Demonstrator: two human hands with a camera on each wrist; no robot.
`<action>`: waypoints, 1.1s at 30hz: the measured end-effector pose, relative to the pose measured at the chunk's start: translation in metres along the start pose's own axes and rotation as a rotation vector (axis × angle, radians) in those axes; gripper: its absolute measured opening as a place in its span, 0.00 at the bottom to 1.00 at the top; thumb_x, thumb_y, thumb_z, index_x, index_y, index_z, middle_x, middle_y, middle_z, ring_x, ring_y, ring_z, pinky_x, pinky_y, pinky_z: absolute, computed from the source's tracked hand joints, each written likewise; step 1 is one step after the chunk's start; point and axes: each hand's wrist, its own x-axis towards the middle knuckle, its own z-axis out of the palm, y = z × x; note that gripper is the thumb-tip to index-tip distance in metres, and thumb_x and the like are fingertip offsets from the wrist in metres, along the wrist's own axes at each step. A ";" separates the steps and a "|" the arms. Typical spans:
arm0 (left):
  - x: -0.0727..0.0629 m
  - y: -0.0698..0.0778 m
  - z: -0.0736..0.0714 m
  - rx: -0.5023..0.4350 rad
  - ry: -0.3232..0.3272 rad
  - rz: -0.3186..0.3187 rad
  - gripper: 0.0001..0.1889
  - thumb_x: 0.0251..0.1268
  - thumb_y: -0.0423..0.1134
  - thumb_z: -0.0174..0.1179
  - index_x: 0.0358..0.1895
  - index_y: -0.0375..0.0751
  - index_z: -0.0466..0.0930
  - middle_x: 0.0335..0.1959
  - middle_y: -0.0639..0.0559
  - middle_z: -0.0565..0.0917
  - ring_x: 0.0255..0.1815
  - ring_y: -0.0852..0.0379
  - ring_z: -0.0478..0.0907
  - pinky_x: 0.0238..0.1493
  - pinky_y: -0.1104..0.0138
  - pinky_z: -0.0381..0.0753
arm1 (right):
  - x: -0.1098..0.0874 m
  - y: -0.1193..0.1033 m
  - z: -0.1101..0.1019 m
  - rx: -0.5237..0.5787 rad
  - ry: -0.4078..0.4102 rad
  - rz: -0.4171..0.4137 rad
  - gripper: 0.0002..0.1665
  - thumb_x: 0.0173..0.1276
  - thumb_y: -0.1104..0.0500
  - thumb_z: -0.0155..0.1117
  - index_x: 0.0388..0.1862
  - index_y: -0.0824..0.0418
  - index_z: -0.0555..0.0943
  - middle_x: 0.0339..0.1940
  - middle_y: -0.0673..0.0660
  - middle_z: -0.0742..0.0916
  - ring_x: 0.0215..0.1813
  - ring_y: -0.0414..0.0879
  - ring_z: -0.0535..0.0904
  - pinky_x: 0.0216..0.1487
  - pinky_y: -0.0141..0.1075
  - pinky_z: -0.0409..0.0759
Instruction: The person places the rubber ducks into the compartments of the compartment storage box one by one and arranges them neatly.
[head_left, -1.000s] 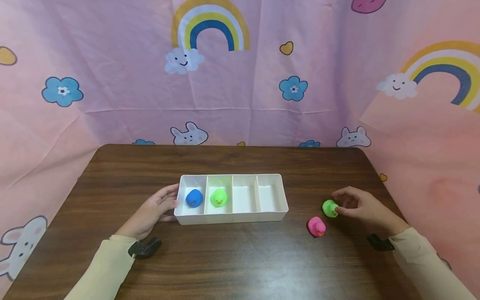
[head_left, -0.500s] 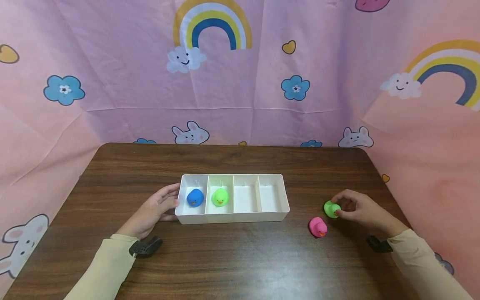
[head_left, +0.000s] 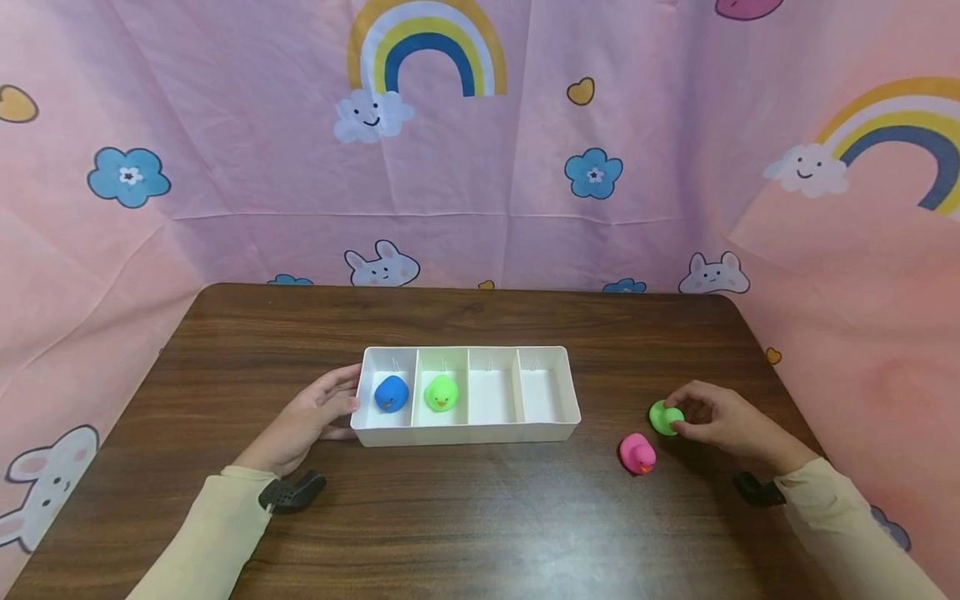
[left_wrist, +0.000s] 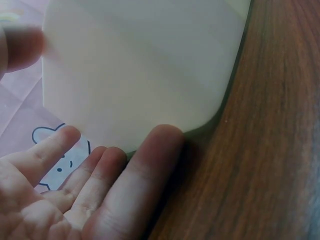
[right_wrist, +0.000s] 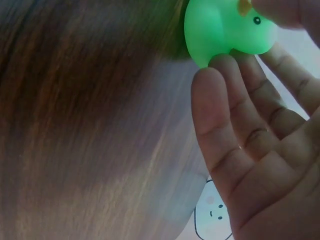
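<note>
Clock with me at 6. Loose green duck (head_left: pixel 662 418) sits at 3 o'clock of the white tray (head_left: pixel 465 436); can't tell if its base is fully down. My right hand (head_left: pixel 731 421) has thumb and fingertips clamped on it, thumb by the beak. Even, light pinch: it looks soft and might squirt out. Lift straight up; dragging towards 7–8 would likely clip the pink duck (head_left: pixel 636 452) just beside it. My left hand (head_left: pixel 303 421), fingers straight and apart, touches the tray's 9 o'clock end; gentle steadying's enough, shoving could slide it.
</note>
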 end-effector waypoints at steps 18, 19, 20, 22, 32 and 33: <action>0.000 0.000 0.000 0.000 -0.007 0.009 0.36 0.80 0.43 0.56 0.82 0.41 0.51 0.82 0.34 0.58 0.77 0.29 0.62 0.56 0.50 0.86 | -0.001 -0.003 0.002 0.013 0.021 0.024 0.15 0.68 0.59 0.74 0.50 0.58 0.81 0.43 0.53 0.84 0.39 0.39 0.78 0.37 0.30 0.79; 0.000 0.000 0.000 0.001 -0.006 0.008 0.36 0.80 0.43 0.56 0.82 0.41 0.51 0.82 0.34 0.57 0.77 0.29 0.62 0.56 0.49 0.85 | -0.002 -0.004 0.003 0.019 0.028 0.018 0.14 0.68 0.59 0.74 0.50 0.59 0.81 0.42 0.54 0.84 0.37 0.39 0.77 0.35 0.30 0.78; 0.000 0.000 0.000 0.002 -0.005 0.008 0.35 0.80 0.43 0.56 0.82 0.41 0.51 0.82 0.34 0.57 0.77 0.29 0.62 0.56 0.49 0.85 | -0.002 -0.004 0.004 0.024 0.036 0.009 0.14 0.69 0.60 0.74 0.50 0.59 0.81 0.41 0.54 0.83 0.34 0.39 0.75 0.32 0.31 0.75; 0.000 0.001 0.000 0.003 -0.004 0.008 0.35 0.80 0.43 0.56 0.82 0.41 0.52 0.82 0.34 0.57 0.77 0.29 0.62 0.56 0.49 0.85 | -0.002 -0.003 0.006 0.033 0.042 0.000 0.14 0.69 0.61 0.73 0.51 0.60 0.81 0.40 0.54 0.81 0.30 0.38 0.72 0.27 0.31 0.72; 0.001 0.000 0.001 0.001 -0.005 0.011 0.35 0.80 0.42 0.56 0.82 0.41 0.52 0.82 0.34 0.57 0.76 0.29 0.63 0.55 0.51 0.86 | -0.004 0.003 0.010 0.039 0.071 -0.003 0.13 0.69 0.62 0.73 0.50 0.58 0.82 0.41 0.55 0.81 0.31 0.39 0.72 0.25 0.32 0.71; 0.001 0.001 0.001 0.002 -0.004 0.010 0.35 0.80 0.43 0.56 0.82 0.41 0.52 0.82 0.34 0.58 0.76 0.29 0.63 0.55 0.51 0.86 | -0.004 0.004 0.010 0.032 0.074 -0.006 0.13 0.69 0.61 0.73 0.50 0.58 0.82 0.40 0.54 0.81 0.31 0.39 0.72 0.25 0.32 0.71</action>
